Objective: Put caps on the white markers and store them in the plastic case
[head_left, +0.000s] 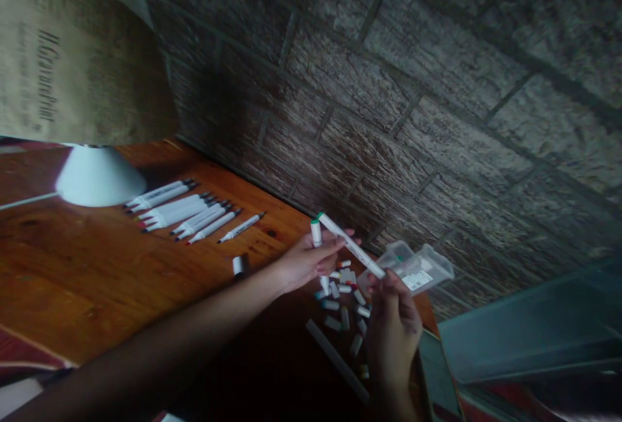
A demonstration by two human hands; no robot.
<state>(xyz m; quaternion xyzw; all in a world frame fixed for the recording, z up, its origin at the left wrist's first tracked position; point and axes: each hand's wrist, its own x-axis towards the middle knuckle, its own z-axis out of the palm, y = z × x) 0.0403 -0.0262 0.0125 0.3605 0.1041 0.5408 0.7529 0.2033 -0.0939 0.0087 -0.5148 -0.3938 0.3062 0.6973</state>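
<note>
My left hand (306,260) is closed round a short white marker cap with a green tip (316,232), held upright. My right hand (393,318) pinches the lower end of a long white marker (350,246) that slants up to the left, its tip near the cap. Below both hands lies a scatter of several loose white marker caps (346,302) on the wooden table (97,279). One long marker body (335,358) lies on the table just under my right wrist.
A row of several white markers (187,213) lies at the back left beside a white lamp base (100,177). A single cap (238,266) stands apart. A clear plastic case (418,268) lies at the table's right edge. A brick wall (413,85) runs behind.
</note>
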